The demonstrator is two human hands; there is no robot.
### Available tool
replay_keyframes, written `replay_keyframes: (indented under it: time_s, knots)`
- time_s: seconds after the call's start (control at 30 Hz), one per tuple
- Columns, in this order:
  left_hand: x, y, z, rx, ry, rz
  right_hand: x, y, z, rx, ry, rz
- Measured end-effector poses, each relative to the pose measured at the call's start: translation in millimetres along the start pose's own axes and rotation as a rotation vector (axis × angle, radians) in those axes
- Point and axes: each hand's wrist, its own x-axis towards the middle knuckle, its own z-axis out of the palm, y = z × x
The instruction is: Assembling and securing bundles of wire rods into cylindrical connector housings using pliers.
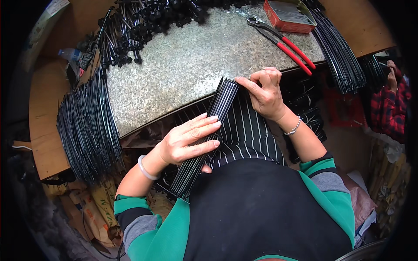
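Observation:
A bundle of thin, straight black rods (225, 101) slants over my lap, its upper end near the table's front edge. My left hand (189, 138) lies across its middle, fingers over the top and thumb tip showing beneath, holding the bundle. At the upper end is my right hand (266, 93), closed, the index finger reaching to the rod ends and the other fingers curled. Whether a small part sits in its fingertips is hidden. Pliers with red handles (285, 45) lie on the speckled tabletop (183, 61), beyond my right hand.
Thick bunches of black rods hang over the table's left side (89, 126) and right side (337, 52). Rods with black end fittings (135, 30) heap at the back. A red tin (289, 17) holds thin metal pieces. Another person's plaid sleeve (389, 108) shows at far right.

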Motion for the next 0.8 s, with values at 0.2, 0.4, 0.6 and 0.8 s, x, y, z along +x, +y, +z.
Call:
replay_keyframes:
  time_s: [0.2,0.4,0.6,0.8]
  knots:
    - [5,0,-1,0.041,-0.015,0.017,0,2,-3,-0.004,-0.029,0.011]
    - [7,6,-9,0.093,-0.065,0.063,10,-10,-6,-0.03,-0.045,-0.008]
    - [7,28,-39,0.165,-0.038,0.155,44,-47,-29,-0.01,-0.209,0.051]
    - [32,92,-100,-0.214,0.38,0.189,113,-125,-119,0.761,-0.554,0.12]
